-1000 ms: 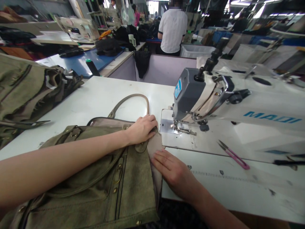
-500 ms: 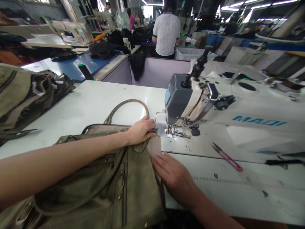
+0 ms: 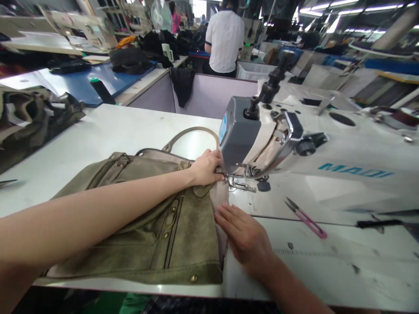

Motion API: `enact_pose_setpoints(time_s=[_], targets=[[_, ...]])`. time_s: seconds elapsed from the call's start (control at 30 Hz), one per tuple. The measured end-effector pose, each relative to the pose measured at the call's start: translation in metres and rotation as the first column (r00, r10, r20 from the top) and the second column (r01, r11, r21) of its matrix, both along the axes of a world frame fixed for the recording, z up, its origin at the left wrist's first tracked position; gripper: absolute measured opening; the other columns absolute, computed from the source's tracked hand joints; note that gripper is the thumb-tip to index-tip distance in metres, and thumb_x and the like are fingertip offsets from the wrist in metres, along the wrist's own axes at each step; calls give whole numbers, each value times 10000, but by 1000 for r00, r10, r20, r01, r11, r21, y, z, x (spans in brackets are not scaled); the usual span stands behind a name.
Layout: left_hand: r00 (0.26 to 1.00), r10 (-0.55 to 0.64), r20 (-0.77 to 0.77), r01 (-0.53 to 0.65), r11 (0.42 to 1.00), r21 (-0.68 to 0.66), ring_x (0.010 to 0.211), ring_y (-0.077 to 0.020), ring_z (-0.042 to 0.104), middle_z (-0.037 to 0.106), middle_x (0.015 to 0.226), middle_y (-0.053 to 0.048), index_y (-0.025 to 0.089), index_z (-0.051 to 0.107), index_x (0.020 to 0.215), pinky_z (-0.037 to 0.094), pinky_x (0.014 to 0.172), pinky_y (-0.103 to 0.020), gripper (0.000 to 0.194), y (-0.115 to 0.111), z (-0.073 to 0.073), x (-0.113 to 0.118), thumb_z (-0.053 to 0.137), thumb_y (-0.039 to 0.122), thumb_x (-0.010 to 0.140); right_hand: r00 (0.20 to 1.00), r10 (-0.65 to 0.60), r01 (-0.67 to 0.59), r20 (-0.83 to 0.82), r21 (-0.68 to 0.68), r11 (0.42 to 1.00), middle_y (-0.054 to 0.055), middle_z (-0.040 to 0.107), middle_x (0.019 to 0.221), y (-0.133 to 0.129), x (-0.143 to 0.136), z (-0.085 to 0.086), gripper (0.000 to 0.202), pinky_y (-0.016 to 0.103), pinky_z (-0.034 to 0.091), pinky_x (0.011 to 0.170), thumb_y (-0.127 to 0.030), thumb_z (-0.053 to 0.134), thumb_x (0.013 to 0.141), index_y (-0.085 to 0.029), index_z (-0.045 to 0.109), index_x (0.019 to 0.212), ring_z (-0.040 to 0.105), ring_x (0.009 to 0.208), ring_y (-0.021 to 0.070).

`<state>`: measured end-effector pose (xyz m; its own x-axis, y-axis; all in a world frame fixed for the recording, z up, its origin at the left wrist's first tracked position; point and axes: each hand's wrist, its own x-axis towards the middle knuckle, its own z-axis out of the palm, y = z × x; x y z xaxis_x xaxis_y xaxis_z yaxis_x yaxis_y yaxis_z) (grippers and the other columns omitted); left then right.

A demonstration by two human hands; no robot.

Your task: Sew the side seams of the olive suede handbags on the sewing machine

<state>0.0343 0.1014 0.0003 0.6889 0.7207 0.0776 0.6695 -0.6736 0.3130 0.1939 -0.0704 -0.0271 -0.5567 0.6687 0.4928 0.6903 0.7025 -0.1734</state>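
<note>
An olive-green handbag (image 3: 196,226) lies flat on the white sewing table, its looped handle (image 3: 193,129) standing out at the far side. With fingers curled over the bag's upper corner, my left hand (image 3: 206,168) grips it right beside the presser foot (image 3: 240,184) of the sewing machine (image 3: 294,144). Pale lining (image 3: 220,194) shows along the bag's right edge. My right hand (image 3: 245,235) rests on that edge, nearer to me, its fingers stretched out and lying flat. The corner under my left fingers is partly hidden.
Pink-handled thread snips (image 3: 307,220) lie on the machine bed at the right. More olive bag pieces (image 3: 36,122) are heaped at the far left. A dark thread cone (image 3: 102,90) leans behind the table. A person in a white shirt (image 3: 225,41) is farther back.
The bag has slid right and away from me, its upper corner now close against the presser foot. Both hands have moved along with it, and the near handle no longer lies across its front.
</note>
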Motion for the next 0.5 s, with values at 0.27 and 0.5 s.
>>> enact_pose_setpoints(time_s=[0.27, 0.5], targets=[[998, -13, 69, 15, 999, -34, 1013, -226, 598, 644, 1064, -59, 146, 714, 894, 437, 953, -326, 176, 5, 3, 1, 743, 218, 736, 1000, -18, 18, -17, -21, 1000, 142, 681, 1214, 4, -3, -4, 412, 477, 524, 1002, -17, 402, 858, -88, 656, 1175, 623, 1162, 257], [995, -28, 98, 31, 999, -30, 1008, -230, 593, 645, 1059, -60, 137, 705, 859, 422, 963, -337, 153, 4, 3, 1, 736, 230, 742, 1000, -6, 6, -20, -25, 1000, 157, 678, 1213, 4, -2, -3, 387, 533, 525, 984, -29, 404, 881, -80, 654, 1171, 624, 1160, 281]])
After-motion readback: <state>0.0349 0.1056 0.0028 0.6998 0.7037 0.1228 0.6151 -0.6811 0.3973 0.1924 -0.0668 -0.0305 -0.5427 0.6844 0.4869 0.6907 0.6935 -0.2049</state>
